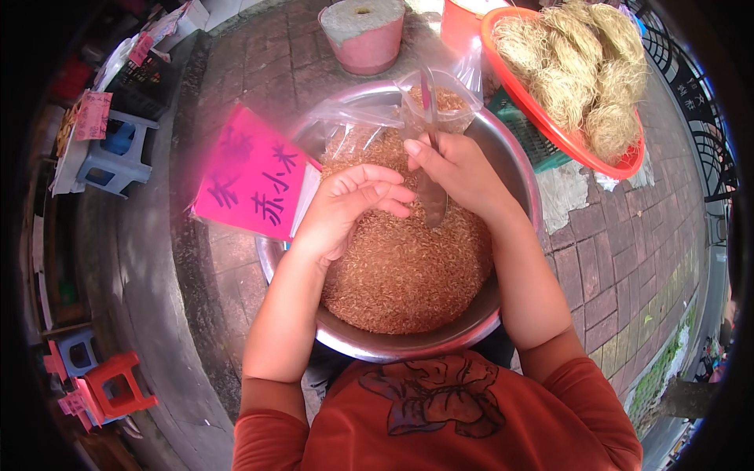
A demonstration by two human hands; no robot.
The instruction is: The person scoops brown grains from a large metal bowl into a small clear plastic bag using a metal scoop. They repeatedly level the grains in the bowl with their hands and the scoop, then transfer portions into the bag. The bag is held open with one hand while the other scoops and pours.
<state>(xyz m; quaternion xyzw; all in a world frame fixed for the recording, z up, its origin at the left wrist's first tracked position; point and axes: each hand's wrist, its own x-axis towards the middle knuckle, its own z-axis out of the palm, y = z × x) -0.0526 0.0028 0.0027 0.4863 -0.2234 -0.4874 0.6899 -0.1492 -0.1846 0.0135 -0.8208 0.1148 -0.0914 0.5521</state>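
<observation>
A wide metal basin holds a heap of reddish-brown grain. My right hand grips a long metal blade-like tool, whose rounded lower end is over the grain and whose other end points away from me. My left hand is above the grain, left of the tool, fingers curled and apart, with nothing seen in it. Beyond my hands, a clear plastic bag with grain stands at the basin's far side, and another clear plastic bag lies to its left. A pink handwritten sign leans at the basin's left rim.
At the upper right, a red plastic basket of pale, stringy bundles rests over a green crate. A pink bucket-shaped block with a grey top stands beyond the basin. Plastic stools are at left on the curb side.
</observation>
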